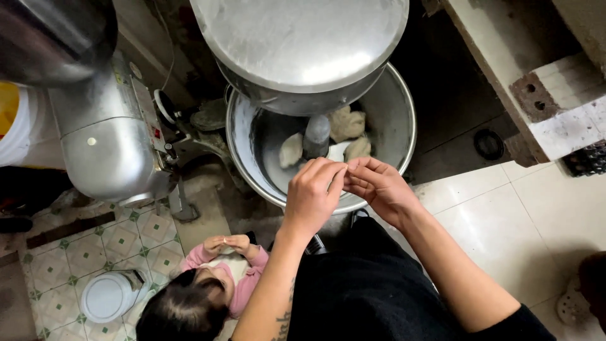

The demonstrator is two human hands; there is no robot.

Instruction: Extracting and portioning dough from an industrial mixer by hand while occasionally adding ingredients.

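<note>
Both hands meet fingertip to fingertip over the near rim of a steel mixing bowl [404,136]. The left hand [314,192] and right hand [379,186] pinch together; what they grasp cannot be told. Dough lumps [347,123] lie just beyond them.

Floor left of the mixer bowl [394,136]: patterned green-and-cream tiles [120,243]
Floor right of it: plain pale tiles [505,215]
Behind it: dark, grimy wall [442,76]

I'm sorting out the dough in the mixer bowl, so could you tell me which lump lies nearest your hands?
The small pale lump at the bowl's near side, just above the right hand. The lump left of the grey shaft and the big one behind sit farther off.
</note>
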